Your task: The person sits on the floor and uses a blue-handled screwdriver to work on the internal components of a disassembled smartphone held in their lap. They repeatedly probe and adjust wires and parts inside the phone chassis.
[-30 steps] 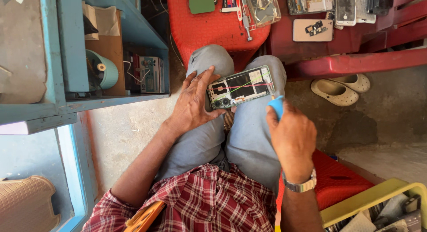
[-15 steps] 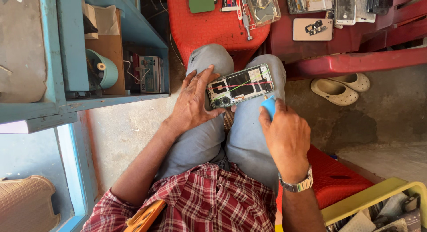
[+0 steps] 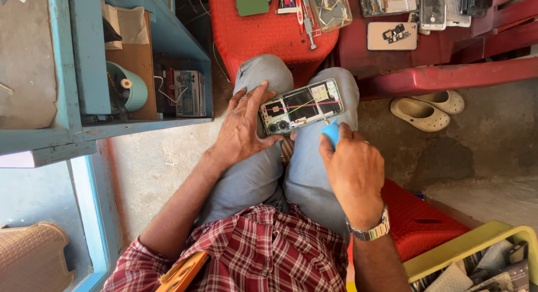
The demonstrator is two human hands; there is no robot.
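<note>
Blue plastic tool (image 3: 331, 131) pinched in the right hand (image 3: 350, 171), tip touching the lower edge of the opened phone (image 3: 301, 106). Phone lies back-off across the person's knees, centre of the frame, red and green wires showing inside. Left hand (image 3: 242, 129) steadies its left end, fingers spread, thumb under the edge. Red stool (image 3: 263, 31) at top centre carries a green cover (image 3: 251, 0) and a clear case. Pale sandals (image 3: 426, 108) sit on the floor at right. Blue shelf (image 3: 73, 73) at upper left.
</note>
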